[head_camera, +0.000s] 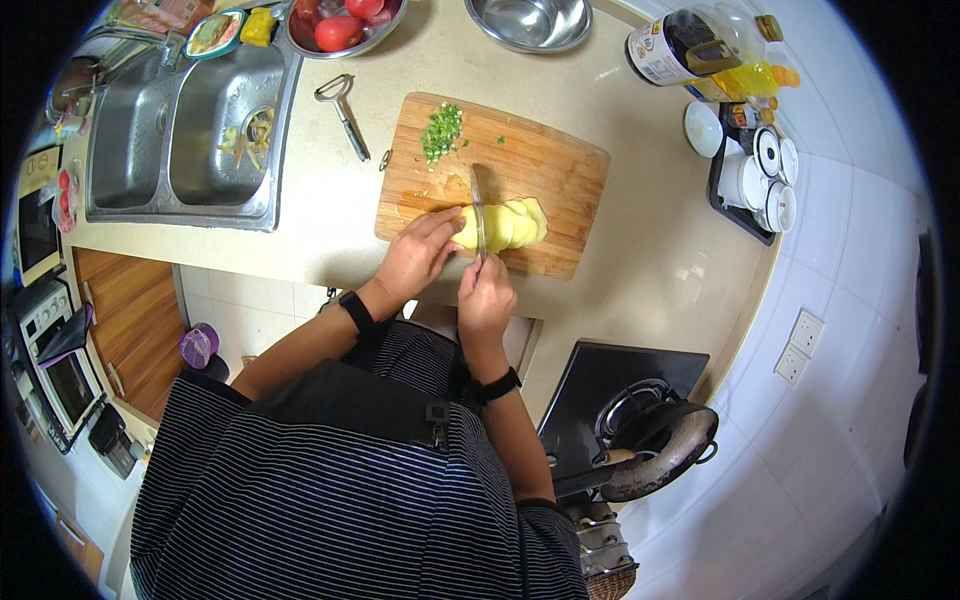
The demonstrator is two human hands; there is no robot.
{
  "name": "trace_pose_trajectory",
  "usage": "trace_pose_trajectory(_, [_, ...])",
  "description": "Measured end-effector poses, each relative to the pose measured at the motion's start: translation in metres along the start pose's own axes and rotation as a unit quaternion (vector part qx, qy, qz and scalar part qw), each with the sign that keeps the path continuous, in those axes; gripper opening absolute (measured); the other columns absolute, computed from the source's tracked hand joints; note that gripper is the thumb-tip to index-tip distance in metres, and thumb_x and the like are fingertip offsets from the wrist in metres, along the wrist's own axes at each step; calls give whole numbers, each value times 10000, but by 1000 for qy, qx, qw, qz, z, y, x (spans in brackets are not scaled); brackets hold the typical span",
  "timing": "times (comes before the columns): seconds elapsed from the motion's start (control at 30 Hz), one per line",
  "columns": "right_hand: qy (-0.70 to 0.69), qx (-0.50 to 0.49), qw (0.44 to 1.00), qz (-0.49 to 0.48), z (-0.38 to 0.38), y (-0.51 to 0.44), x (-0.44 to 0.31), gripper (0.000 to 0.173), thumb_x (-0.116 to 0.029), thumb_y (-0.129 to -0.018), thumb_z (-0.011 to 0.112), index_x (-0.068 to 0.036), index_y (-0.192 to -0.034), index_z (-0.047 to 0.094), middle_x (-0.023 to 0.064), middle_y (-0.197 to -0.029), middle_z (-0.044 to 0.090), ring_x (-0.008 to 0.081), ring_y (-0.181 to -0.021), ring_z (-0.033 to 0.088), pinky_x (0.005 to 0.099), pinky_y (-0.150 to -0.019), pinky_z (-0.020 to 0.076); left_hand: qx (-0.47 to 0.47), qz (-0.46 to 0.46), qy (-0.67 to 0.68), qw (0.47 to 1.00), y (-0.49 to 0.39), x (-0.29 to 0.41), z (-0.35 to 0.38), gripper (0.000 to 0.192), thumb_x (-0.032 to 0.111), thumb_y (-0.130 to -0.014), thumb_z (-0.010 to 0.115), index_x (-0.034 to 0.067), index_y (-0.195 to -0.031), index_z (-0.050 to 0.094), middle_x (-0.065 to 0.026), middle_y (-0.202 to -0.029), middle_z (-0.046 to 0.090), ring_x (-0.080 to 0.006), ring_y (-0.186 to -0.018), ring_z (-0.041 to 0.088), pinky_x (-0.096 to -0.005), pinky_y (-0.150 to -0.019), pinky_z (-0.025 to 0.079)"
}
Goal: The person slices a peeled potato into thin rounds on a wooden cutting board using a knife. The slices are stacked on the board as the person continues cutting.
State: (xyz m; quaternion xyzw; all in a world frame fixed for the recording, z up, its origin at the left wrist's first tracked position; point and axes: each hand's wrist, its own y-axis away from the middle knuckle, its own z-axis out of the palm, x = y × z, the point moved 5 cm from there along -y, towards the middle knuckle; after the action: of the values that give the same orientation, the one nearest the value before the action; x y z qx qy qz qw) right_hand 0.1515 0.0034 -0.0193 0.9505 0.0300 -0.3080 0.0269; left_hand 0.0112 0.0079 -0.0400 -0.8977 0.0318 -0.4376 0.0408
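My right hand (486,296) grips the handle of a kitchen knife (478,202), whose blade stands across a peeled potato (466,229). To the right of the blade, thin potato slices (521,223) lie overlapping in a row. My left hand (421,247) holds the uncut end of the potato, fingertips close to the blade's left side. Beneath them is a wooden cutting board (570,169). Chopped green onion (442,133) forms a small pile near the board's far left corner.
A Y-shaped peeler (349,124) lies left of the board. Peelings (255,139) sit in the double sink (281,150). Tomatoes (337,34) fill part of a metal bowl; another metal bowl (532,22) stands beyond the board. Bottles (675,49), cups (742,184) and a stove with a wok (667,457) are rightward.
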Motion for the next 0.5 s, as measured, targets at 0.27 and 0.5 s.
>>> trace_pose_trajectory(0.27, [-61,19,998,-11,-4,-5,14,110,-82,-940,624,22,-969,642,197,-813,636,411,-715,645,482,-619,505,3,11,-4,1000,-3,4,-3,347,133,-904,686,-5,-1218,631,-188,-1251,658,-374,-1102,640,-436,-963,522])
trace_pose_trajectory(0.5, [-39,41,998,-5,-40,12,-4,88,-55,-929,645,27,-958,655,219,-803,638,415,-690,631,467,-612,502,-20,-64,28,997,1,0,-1,437,142,-909,687,2,-1307,573,-194,-1248,653,-382,-1090,635,-439,-959,514])
